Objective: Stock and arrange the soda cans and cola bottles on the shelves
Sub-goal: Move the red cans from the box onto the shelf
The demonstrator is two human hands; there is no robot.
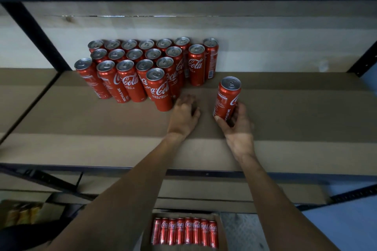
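Carton [221,230]: spare cans, below the shelf [81,128]. Right hand [237,128]: grip closed low on one upright can [227,98], apart from the stocked block [142,67]. Likely full, heavy, smooth, dentable; hold mid-wall. Left hand [183,116]: open, empty.

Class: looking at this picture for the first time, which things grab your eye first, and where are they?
A block of upright red cola cans crowds the back left of the brown cardboard-lined shelf. The right hand grips one more red can beside it, the left hand resting flat. Below, an open box of cans.
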